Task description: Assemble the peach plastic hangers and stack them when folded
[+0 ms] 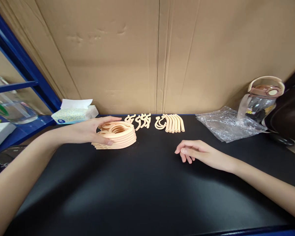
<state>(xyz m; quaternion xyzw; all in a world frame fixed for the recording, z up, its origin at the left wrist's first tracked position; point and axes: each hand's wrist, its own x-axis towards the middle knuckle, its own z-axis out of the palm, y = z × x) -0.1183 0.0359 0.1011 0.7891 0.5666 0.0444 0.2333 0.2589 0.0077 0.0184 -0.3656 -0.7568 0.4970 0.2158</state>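
Observation:
My left hand (pixel 98 131) is wrapped round the left end of a stack of peach plastic hanger pieces (pixel 124 137), thumb in front and fingers over the top. The stack lies flat on the black table (pixel 137 193). Just behind it are several small S-shaped hooks (pixel 144 120) in the same peach colour. My right hand (pixel 191 150) hovers low over the table's right half. Its fingers are loosely curled, the thumb against the index finger, and nothing shows in it. Closest to that hand is a row of curved peach arms (pixel 174 123), with more hooks (pixel 159 123) at its left end.
A tissue box (pixel 75 113) stands at the back left, by a blue metal frame (pixel 22 59). Clear plastic wrap (pixel 228 124) lies at the back right, with a drinking bottle (pixel 260 101) behind it. A cardboard wall (pixel 118 55) closes off the back edge.

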